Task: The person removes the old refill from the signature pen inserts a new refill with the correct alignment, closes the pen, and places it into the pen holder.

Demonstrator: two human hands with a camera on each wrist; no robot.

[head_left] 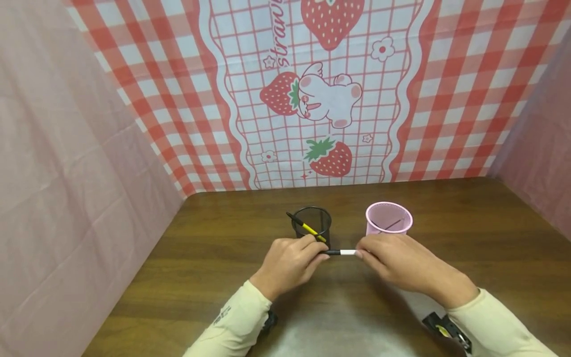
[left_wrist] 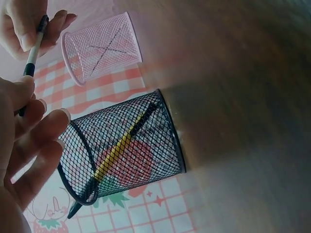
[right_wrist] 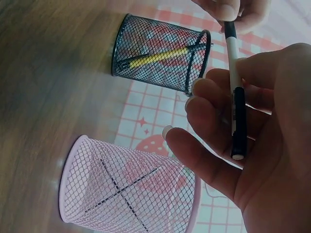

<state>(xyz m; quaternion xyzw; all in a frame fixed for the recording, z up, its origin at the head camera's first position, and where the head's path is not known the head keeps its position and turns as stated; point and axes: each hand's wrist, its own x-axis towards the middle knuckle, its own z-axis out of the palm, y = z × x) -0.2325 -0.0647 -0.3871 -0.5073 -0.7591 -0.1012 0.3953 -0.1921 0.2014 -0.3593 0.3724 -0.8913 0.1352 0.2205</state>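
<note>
A black-and-white marker [right_wrist: 234, 63] is held level between both hands above the table. My left hand [head_left: 292, 260] pinches its black end between thumb and forefinger, while my right hand [head_left: 399, 258] grips the white barrel. The rest of the barrel runs back under the right palm, ending in a black tip. Just beyond the left hand stands a black mesh pen cup [left_wrist: 121, 145], with a yellow-and-black pen [head_left: 308, 227] leaning in it. Past the right hand is a pink mesh pen cup [head_left: 389, 204]; two thin dark crossed lines show through its mesh.
Both cups stand upright on the brown wooden table [head_left: 214, 233]. Behind them hangs a red-and-white checked cloth [head_left: 178, 99] with strawberry prints. Pale pink fabric [head_left: 80, 173] closes off the left side, and more hangs at the right.
</note>
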